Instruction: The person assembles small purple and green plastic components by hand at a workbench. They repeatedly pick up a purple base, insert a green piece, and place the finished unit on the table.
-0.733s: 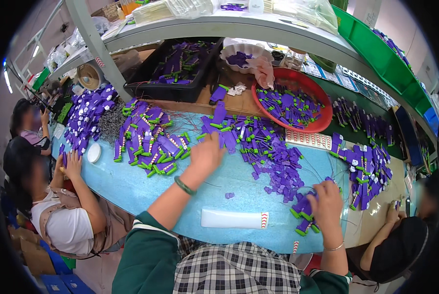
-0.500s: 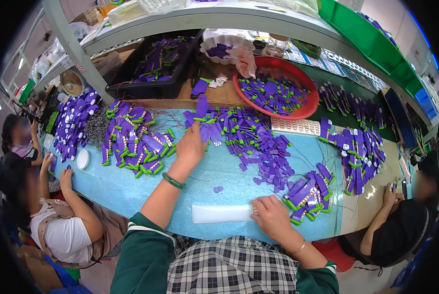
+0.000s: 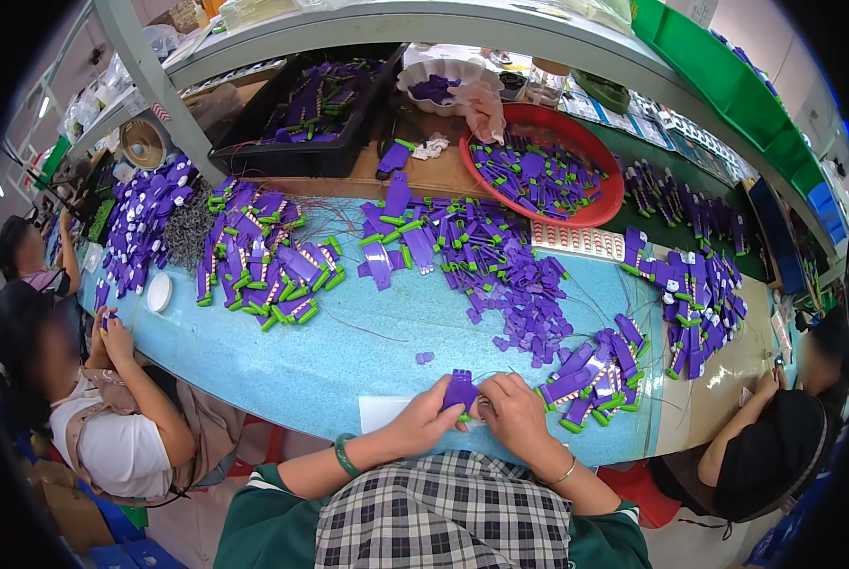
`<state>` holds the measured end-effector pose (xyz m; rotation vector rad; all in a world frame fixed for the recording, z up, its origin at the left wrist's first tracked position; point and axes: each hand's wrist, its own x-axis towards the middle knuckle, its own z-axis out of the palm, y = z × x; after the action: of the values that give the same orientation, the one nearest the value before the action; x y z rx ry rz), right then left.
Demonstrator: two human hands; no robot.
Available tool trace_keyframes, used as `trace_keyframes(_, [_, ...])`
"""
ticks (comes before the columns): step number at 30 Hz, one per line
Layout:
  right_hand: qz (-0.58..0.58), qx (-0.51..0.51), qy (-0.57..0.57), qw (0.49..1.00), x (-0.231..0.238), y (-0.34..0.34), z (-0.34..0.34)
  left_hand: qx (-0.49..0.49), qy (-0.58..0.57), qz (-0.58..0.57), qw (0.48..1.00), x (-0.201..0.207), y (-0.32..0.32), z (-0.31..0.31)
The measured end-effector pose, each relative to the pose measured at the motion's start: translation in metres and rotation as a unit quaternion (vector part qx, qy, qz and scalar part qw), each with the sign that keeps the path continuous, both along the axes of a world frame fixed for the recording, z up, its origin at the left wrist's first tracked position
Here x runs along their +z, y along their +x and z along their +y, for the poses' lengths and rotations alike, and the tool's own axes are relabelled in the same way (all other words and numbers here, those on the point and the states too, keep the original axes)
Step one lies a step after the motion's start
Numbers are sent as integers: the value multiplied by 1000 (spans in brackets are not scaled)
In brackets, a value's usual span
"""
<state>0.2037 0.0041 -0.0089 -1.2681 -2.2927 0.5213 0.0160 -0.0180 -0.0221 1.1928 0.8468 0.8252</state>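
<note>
Purple piece [image 3: 460, 389] sits pinched in your left hand [image 3: 422, 417] at lower centre; your right hand [image 3: 516, 410] curls at its edge, grip unclear. Striped pieces [image 3: 576, 381] rightward look done; the unstriped heap [image 3: 486, 258] mid-frame seems to remain.

Dark green sleeves [image 3: 254, 526] are worn, and a thin white stripe [image 3: 630, 515] is shown near their ends. The front is covered by a checked cloth [image 3: 443, 512] in black, white and grey. By the left hand [image 3: 422, 417], a thick, round green bangle [image 3: 346, 456] is worn. By the right hand [image 3: 516, 413], a thin, shiny bracelet [image 3: 567, 470] is worn.
</note>
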Motion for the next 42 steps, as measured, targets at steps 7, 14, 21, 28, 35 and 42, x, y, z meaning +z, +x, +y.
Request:
trace_keyframes(7, [56, 34, 34, 997, -9, 0, 2, 22, -83, -17, 996, -14, 1, 4])
trace_keyframes(14, [257, -18, -185, 948, 13, 11, 8, 19, -66, 25, 997, -4, -1, 8])
trace_keyframes(21, [363, -68, -100, 924, 34, 2, 7, 65, -79, 19, 995, 19, -1, 14])
trace_keyframes(28, [367, -31, -159, 916, 16, -8, 3, 64, -81, -44, 994, 21, -1, 13])
trace_keyframes(35, [414, -47, -263, 870, 3, -15, 3, 47, -208, -237, 948, 26, 0, 10])
trace_keyframes(42, [412, -51, -261, 871, 1, -15, 4, 32, -209, -263, 941, 25, 1, 10])
